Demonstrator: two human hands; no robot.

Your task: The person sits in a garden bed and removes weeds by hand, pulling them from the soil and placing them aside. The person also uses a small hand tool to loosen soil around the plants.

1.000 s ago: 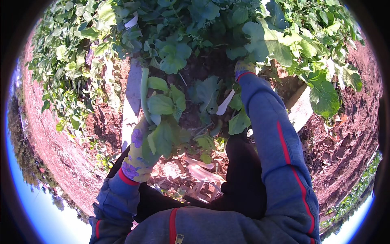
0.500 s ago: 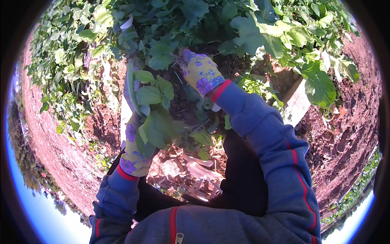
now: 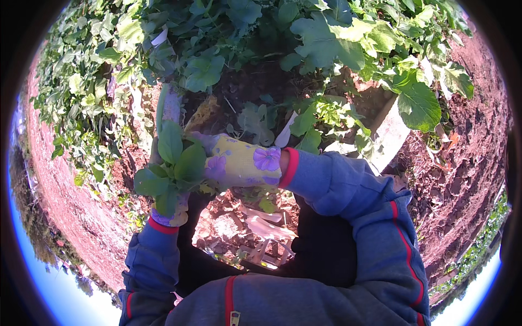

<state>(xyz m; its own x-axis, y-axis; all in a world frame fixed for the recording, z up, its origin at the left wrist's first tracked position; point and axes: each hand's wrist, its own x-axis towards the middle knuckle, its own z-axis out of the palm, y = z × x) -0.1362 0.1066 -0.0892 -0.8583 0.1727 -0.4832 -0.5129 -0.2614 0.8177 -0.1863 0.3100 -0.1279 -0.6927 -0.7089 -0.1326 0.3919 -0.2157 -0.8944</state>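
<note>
My left hand [image 3: 173, 211], in a yellow glove with purple flowers, is at the lower left, closed around a bunch of broad-leaved green seedlings [image 3: 176, 160]. Their leaves cover most of its fingers. My right hand [image 3: 234, 160], gloved the same way, reaches across to the left and meets this bunch. Its fingertips are hidden behind the leaves, so their grip does not show. Just beyond the bunch, a pale upright strip [image 3: 171, 103] with a green edge rises from the soil side. A yellow-brown withered leaf [image 3: 202, 113] lies beyond my right wrist.
Dense leafy plants [image 3: 234, 22] grow ahead of me and on the left [image 3: 81, 81]. A large-leaved plant [image 3: 418, 106] stands at the right beside a pale flat slab [image 3: 392, 133]. Reddish soil [image 3: 457, 168] spreads to the right. Pale debris [image 3: 269, 225] lies between my knees.
My right hand has drawn back from the far plants and swung left to the seedlings. My left hand and the bunch have shifted slightly left, with the leaves now over the hand.
</note>
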